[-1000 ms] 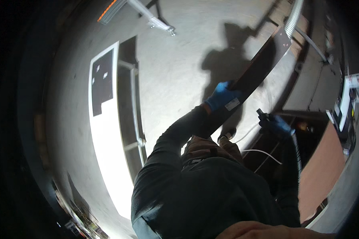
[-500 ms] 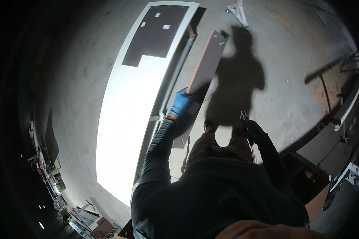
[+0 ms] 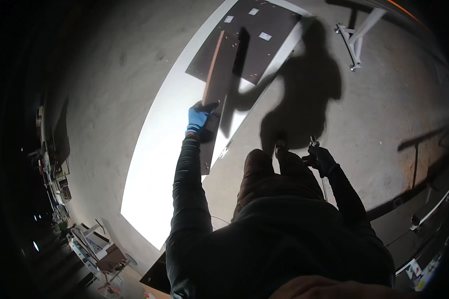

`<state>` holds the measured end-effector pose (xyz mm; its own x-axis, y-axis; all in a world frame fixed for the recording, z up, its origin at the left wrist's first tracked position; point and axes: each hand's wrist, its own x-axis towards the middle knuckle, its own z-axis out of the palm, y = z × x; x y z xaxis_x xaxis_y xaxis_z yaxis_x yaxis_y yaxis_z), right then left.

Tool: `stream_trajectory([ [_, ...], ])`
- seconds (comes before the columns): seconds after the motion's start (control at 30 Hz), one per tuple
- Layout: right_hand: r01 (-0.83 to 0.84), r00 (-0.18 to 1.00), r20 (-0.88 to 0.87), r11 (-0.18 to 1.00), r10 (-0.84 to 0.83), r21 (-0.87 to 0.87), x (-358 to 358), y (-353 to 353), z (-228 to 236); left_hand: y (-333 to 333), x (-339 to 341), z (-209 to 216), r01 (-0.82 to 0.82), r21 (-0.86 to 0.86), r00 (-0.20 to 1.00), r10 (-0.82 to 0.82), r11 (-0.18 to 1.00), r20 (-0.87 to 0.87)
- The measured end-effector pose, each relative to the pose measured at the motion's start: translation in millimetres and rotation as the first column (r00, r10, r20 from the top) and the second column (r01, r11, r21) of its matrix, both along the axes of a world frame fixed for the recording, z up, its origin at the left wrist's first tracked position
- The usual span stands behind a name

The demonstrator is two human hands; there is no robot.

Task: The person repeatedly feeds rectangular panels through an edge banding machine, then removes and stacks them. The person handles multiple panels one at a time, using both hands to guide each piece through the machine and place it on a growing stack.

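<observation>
Floor [image 3: 117,94]: grey, brightly lit in the middle, dark toward both sides, with a white stand [image 3: 356,42] at far right.
White surface [image 3: 152,169]: long, running from near left to far middle; a dark panel [image 3: 252,25] lies on its far end.
Board [image 3: 222,82]: narrow and dark, above the right part of the surface; its cast shadow falls apart from it, so it seems lifted clear.
Board risk: with one hand at the edge, its length could make it twist or tip, and a dropped end might scuff the surface or strike the panel.
Hose risk: the thin hose [image 3: 325,188] beside the right leg [image 3: 297,172] could snag during a step.
Shadow risk: the person's shadow [image 3: 302,89] crosses the surface's right edge and could make clearance hard to judge.
Left hand [image 3: 198,117]: blue-gloved, gripping the board's left edge, arm nearly straight and reaching forward.
Right hand [image 3: 324,160]: low, elbow bent, fingers wrapped around a small tool [image 3: 313,142]; finger detail is lost in shade.
</observation>
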<state>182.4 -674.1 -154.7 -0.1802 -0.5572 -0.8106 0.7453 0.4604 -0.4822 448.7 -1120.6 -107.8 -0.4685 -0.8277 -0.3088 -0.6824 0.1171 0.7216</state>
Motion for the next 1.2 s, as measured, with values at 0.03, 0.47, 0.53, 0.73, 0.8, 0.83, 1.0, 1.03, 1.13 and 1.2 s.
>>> stream_trajectory([
  [0.03,-0.083,0.996,-0.019,0.992,0.085,0.098,-4.8,-9.9,-2.2,-7.9,7.7,2.2,-0.042,0.054,0.999,0.043,0.998,-0.005],
  [0.47,-0.647,0.525,-0.659,0.755,0.540,0.103,76.7,-53.9,-45.9,-158.1,257.3,-110.3,-0.044,0.212,0.969,-0.010,0.976,0.247],
  [0.53,-0.699,0.499,-0.502,0.671,0.706,0.248,94.3,-66.9,-42.1,-175.4,293.1,-142.0,0.037,0.180,0.977,-0.073,0.983,0.199],
  [0.73,-0.444,0.710,-0.177,0.629,0.682,0.639,139.1,-141.3,-0.5,-240.0,286.2,-147.2,0.145,0.175,0.972,-0.174,0.974,0.161],
  [0.8,-0.367,0.837,-0.153,0.748,0.525,0.553,142.9,-155.9,13.5,-261.4,243.2,-137.0,0.158,0.280,0.984,-0.175,0.947,0.039],
  [0.83,-0.337,0.864,-0.102,0.717,0.493,0.611,143.4,-159.5,17.7,-266.8,215.5,-137.5,0.102,0.205,0.980,-0.133,0.973,0.145],
  [1.0,-0.565,0.601,-0.216,0.600,0.770,0.567,144.0,-143.5,11.6,-320.2,138.6,-152.8,0.120,0.308,0.989,-0.088,0.944,-0.117],
  [1.03,-0.572,0.569,-0.183,0.545,0.802,0.613,146.6,-138.6,5.8,-325.4,147.8,-156.4,0.136,0.274,0.989,-0.111,0.952,-0.102],
  [1.13,-0.544,0.445,-0.269,0.496,0.854,0.676,157.0,-125.0,-9.0,-320.0,220.9,-161.0,0.349,-0.005,0.905,-0.336,0.937,0.263],
  [1.2,-0.614,0.277,-0.315,0.420,0.908,0.668,163.9,-119.1,-13.9,-291.7,289.9,-155.3,0.115,0.181,0.601,-0.213,0.977,0.770],
])
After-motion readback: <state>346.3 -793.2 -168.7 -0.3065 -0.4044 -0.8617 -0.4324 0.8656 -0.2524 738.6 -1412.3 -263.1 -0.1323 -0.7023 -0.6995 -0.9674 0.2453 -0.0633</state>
